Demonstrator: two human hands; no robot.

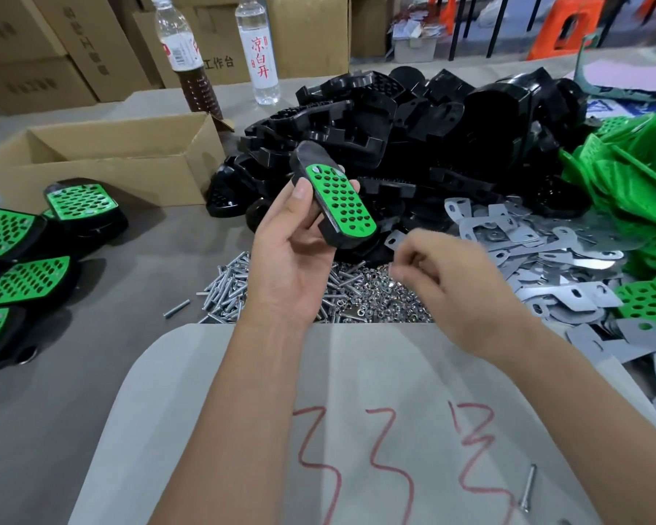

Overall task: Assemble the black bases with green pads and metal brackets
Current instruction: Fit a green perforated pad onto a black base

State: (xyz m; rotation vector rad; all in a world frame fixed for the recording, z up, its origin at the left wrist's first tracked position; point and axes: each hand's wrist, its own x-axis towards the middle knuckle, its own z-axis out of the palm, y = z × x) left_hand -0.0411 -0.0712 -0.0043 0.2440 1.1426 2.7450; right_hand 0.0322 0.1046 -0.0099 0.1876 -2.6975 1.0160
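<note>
My left hand point(292, 252) holds up a black base point(328, 225) with a perforated green pad point(341, 200) set in its face, thumb on one side and fingers on the other. My right hand point(444, 282) hovers blurred over the pile of small nuts point(372, 297), fingers curled together; whether they pinch a nut I cannot tell. A heap of loose black bases point(413, 123) lies behind. Metal brackets point(527, 240) spread at the right. Loose green pads point(629, 176) pile at the far right.
Several finished green-and-black pieces point(35, 252) lie at the left beside an open cardboard box point(110, 161). Bolts point(228, 289) lie in a pile. One bolt point(528, 486) rests on the white sheet point(243, 411) with red marks. Two bottles point(258, 51) stand behind.
</note>
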